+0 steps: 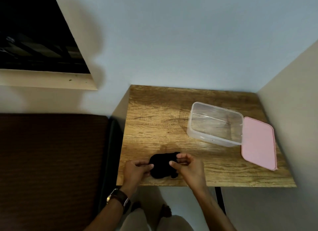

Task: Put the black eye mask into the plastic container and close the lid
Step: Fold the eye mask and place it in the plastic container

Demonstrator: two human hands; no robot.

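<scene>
**Both hands on the black eye mask at the worktop's near edge**

Pale trouser legs (137, 220) show lowest in view, with both forearms reaching up from there to the wooden worktop (154, 127). On the left wrist sits a wristwatch (118, 197) with a dark strap. Bunched into a dark lump, the black eye mask (162, 165) lies on the worktop close to its near edge. At the mask's left side the left hand (136, 170) has fingers curled and pinching the fabric. At the mask's right side the right hand (187, 167) has thumb and fingertips closed on the cloth. Beyond the mask and to its right, well apart from it, stands the clear plastic container (215, 124), open and with nothing inside. Flat on the worktop lies the pink lid (258, 143), touching the container's right side, farther from the mask than the container.
</scene>
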